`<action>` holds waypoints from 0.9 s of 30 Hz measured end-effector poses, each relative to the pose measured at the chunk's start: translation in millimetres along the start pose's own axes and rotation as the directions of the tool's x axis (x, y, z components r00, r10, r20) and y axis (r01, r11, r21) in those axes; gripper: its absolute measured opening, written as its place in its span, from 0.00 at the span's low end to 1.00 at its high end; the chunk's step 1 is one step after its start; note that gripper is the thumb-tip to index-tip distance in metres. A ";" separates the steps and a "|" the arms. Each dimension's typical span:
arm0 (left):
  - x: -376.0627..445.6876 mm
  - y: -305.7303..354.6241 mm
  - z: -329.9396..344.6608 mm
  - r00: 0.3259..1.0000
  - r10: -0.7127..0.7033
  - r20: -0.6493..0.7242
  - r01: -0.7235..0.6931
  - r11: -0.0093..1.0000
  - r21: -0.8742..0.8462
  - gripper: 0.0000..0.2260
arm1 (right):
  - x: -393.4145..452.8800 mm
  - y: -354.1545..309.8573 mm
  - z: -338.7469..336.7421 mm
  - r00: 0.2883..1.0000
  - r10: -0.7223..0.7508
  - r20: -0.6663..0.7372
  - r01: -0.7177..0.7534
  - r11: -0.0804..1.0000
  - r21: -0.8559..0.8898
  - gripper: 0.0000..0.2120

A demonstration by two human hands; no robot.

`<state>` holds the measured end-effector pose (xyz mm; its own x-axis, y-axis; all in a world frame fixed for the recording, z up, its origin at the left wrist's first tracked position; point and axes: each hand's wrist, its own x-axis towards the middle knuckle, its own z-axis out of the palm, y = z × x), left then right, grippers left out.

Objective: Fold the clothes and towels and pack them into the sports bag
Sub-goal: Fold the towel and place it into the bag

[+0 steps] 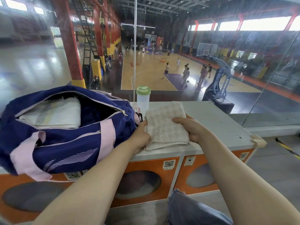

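Pink folded towel [166, 125] is pinched at both edges by the left hand [142, 135] and right hand [193, 129]. Left of that hold the sports bag [65, 132] gapes; a loose lift could let the folds slip open.

sports bag [68, 140] cut off at the left edge; qr codes [169, 164] unreadable.
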<state>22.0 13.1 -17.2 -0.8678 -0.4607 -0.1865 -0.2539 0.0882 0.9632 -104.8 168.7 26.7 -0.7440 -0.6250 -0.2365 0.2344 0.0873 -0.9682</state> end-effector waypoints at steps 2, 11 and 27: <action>-8.0 8.3 -1.9 0.999 -0.027 0.044 0.032 0.991 -0.131 0.38 | -11.3 -10.8 6.7 0.998 -0.040 0.038 0.039 0.999 0.018 0.22; -60.3 47.7 -52.9 0.977 -0.043 0.210 0.167 0.765 -0.623 0.22 | -57.3 -52.2 56.3 0.980 -0.105 0.170 0.066 0.973 0.220 0.16; -104.2 17.5 -213.2 0.912 0.025 -0.409 -0.102 0.981 -0.166 0.20 | -21.8 -43.1 206.3 0.966 -0.137 0.221 0.200 0.935 -0.292 0.38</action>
<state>199.1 -125.6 60.3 -0.6230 -0.7794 -0.0665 -0.0899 -0.0132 0.9959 30.4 18.4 90.4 -0.6121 -0.7870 -0.0776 -0.1121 0.1835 -0.9766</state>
